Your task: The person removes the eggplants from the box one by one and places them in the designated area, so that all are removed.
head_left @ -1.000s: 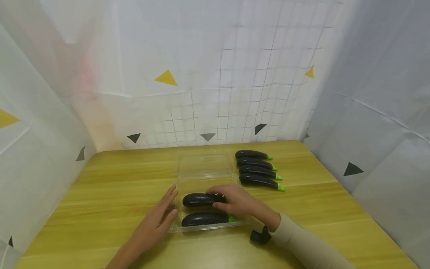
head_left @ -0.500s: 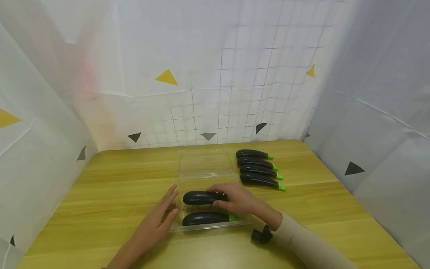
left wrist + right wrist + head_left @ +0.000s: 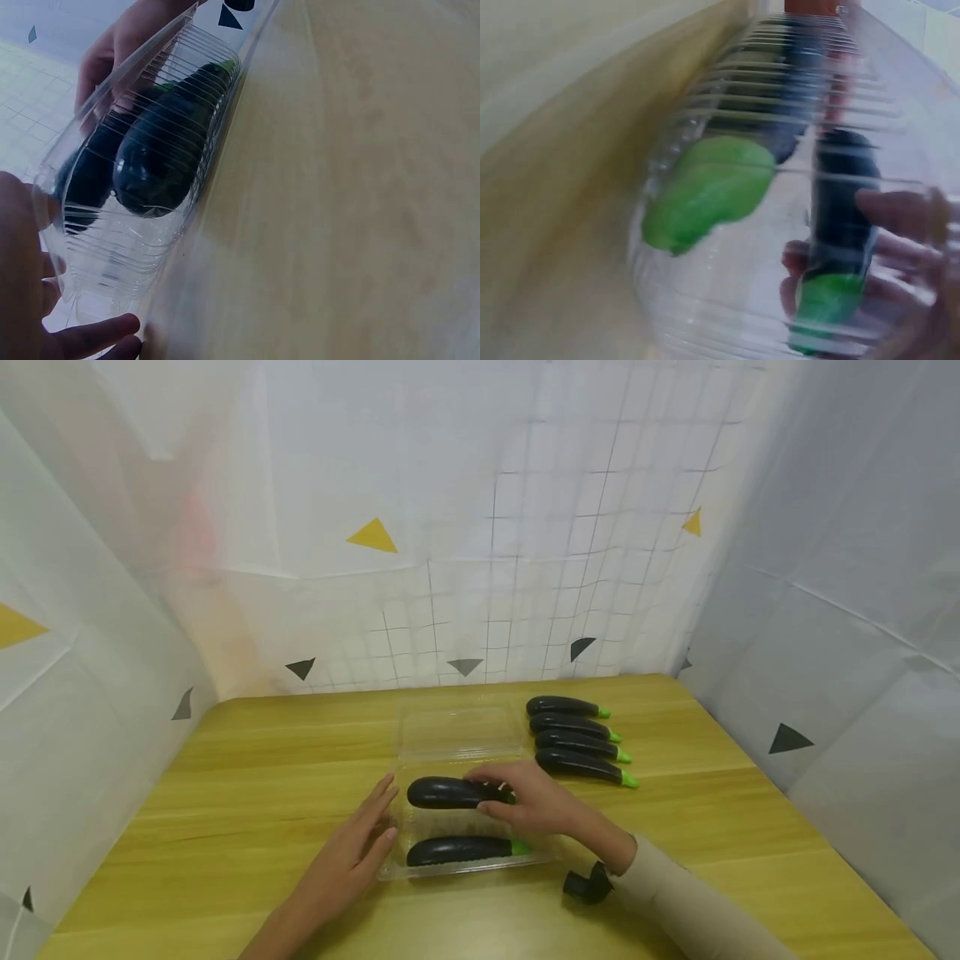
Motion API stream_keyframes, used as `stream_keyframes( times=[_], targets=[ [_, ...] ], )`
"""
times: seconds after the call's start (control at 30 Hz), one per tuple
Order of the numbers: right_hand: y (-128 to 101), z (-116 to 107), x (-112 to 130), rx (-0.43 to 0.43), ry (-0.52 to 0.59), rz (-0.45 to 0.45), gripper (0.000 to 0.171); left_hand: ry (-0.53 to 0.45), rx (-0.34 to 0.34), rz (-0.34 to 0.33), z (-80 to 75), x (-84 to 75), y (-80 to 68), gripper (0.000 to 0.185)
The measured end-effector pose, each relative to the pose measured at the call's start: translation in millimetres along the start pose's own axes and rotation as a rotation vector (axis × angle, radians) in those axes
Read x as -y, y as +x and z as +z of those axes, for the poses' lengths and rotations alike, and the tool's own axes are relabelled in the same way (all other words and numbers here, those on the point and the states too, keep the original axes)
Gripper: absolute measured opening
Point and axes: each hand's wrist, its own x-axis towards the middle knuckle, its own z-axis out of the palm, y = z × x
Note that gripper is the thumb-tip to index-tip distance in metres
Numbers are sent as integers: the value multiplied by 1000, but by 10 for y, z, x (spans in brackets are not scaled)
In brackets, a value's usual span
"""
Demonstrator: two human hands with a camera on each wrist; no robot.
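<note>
A clear plastic clamshell box (image 3: 472, 870) lies on the table with its lid (image 3: 459, 728) folded back. Along its near wall rests one dark eggplant (image 3: 459, 850) with a green stem. Farther back, my right hand (image 3: 528, 797) pinches a second eggplant (image 3: 438, 792) near its stem end between thumb and fingers. In the right wrist view this eggplant (image 3: 844, 202) shows through the ribbed wall. My left hand (image 3: 347, 852) stands at the box's left side, fingers extended; in the left wrist view its fingers (image 3: 94, 336) lie about the box's end.
Several more eggplants (image 3: 577, 764) lie in a row on the wooden table (image 3: 247, 810), right of the lid. A small black object (image 3: 587, 885) sits by the right wrist. White sheeting (image 3: 322, 610) with coloured triangles encloses the back and sides.
My right hand has shifted the gripped eggplant away from me, toward the lid, widening the gap to the near eggplant. The left hand stays where it was.
</note>
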Motion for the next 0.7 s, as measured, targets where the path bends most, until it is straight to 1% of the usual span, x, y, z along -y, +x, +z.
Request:
stream_keyframes(
  times=[0.1,0.17,0.4,0.7],
  targets=[
    [1,-49,24,-23,-4,-15,37,3,-4,10,4,4,-1,55],
    [-2,-77,30,-31,-10,-8,38,2,-6,14,5,3,-2,55],
    [-45,-168,47,-47,-4,36,38,4,-8,-1,-3,-20,-5,58],
    [-115,-291,68,-72,4,84,37,8,-11,4,-2,-14,-3,58]
  ],
)
